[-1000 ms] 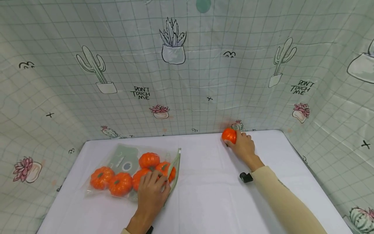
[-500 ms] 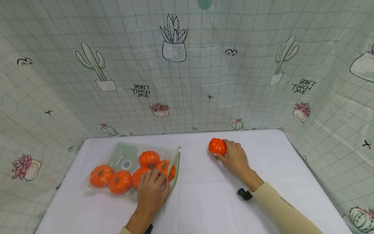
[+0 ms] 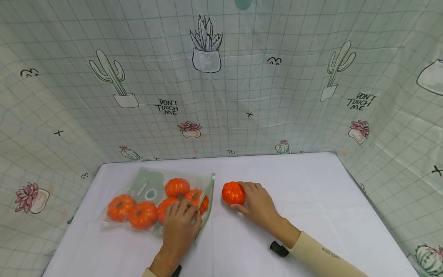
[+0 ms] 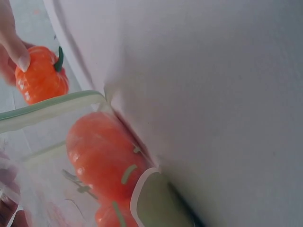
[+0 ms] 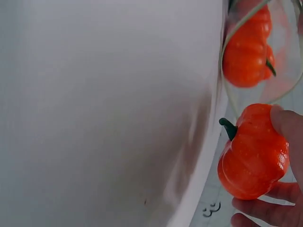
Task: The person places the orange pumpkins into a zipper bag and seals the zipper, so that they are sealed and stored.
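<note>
My right hand (image 3: 260,207) grips a small orange pumpkin (image 3: 233,193) with thumb and fingers, just right of the bag's mouth. In the right wrist view this pumpkin (image 5: 253,153) shows a curved green stem. Several similar pumpkins (image 3: 143,215) lie inside a clear zip bag (image 3: 147,180) with a pale green printed panel, on the left of the table. The left hand (image 3: 180,227) pinches the bag's edge by its mouth, partly covering one pumpkin. From the left wrist, the green-edged mouth (image 4: 52,101) is seen spread apart, with pumpkins behind the film.
A white cloth covers the table (image 3: 242,246). Behind and beside it hangs a grid-patterned curtain (image 3: 228,88) with cactus drawings. A black wrist device (image 3: 278,249) sits under the right wrist, close above the cloth.
My right hand has carried its pumpkin from the table's back right, leftward and nearer, to beside the bag's mouth. The left hand and the bag have stayed in place.
</note>
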Motion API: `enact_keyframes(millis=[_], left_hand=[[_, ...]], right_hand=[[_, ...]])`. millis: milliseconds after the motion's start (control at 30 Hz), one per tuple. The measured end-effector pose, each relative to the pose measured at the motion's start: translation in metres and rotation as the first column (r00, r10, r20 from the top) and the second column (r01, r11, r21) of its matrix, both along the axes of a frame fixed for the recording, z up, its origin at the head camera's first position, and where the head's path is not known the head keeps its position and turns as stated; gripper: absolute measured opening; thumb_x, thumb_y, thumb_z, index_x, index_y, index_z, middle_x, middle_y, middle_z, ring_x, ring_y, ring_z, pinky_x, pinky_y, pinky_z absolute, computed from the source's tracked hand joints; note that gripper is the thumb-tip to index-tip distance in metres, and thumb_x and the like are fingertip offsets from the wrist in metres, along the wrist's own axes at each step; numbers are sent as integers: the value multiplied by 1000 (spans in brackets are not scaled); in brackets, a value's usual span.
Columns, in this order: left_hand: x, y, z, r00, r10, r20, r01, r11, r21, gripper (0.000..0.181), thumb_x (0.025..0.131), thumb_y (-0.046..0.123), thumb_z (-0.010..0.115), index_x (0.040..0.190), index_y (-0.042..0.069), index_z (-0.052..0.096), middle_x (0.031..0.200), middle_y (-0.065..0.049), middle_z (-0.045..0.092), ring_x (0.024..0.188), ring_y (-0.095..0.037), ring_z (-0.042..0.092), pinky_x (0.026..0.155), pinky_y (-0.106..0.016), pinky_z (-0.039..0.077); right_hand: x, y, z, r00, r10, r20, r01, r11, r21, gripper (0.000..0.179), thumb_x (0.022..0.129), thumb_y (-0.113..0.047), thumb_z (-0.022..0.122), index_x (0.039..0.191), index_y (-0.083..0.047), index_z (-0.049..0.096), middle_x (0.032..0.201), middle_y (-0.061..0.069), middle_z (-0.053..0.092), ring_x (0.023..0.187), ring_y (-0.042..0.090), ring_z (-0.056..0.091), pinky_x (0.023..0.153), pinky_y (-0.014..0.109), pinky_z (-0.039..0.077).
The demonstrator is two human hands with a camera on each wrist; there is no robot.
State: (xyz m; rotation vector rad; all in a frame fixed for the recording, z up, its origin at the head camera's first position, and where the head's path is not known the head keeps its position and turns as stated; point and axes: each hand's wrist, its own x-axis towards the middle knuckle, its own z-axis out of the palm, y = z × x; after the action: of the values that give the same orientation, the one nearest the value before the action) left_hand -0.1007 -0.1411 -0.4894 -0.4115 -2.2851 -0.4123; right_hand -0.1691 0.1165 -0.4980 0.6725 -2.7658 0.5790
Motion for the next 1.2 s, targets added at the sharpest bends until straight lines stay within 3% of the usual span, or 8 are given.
enact_keyframes(millis=[500,933,1200], left_hand=[[-2,-1,-2,1000,-5,-31,5,1000,-8,13,70,3,84,76,8,73,82,-3,58,75,-25,52,68,-39,46],[0,0,1,1000,6,-2,-6,1000,-26,15,69,6,87,77,8,74,82,-3,58,77,-25,54,69,-38,46],[-1,1,0,1000,-16,-22,15,1000,-14,12,72,6,85,79,8,75,82,-3,60,78,-25,56,69,-38,48]], right_hand=[[29,-25,0,994,113,-5,-113,993,36,74,81,-48,88,138,-8,62,124,7,68,118,29,62,100,45,55],[39,-38,-4,984,177,-30,-175,983,50,74,80,-48,89,137,-9,64,121,5,68,115,24,62,100,41,55],[38,-45,-7,982,182,-40,-180,982,55,73,82,-48,87,137,-8,63,121,5,69,113,22,62,99,40,55]])
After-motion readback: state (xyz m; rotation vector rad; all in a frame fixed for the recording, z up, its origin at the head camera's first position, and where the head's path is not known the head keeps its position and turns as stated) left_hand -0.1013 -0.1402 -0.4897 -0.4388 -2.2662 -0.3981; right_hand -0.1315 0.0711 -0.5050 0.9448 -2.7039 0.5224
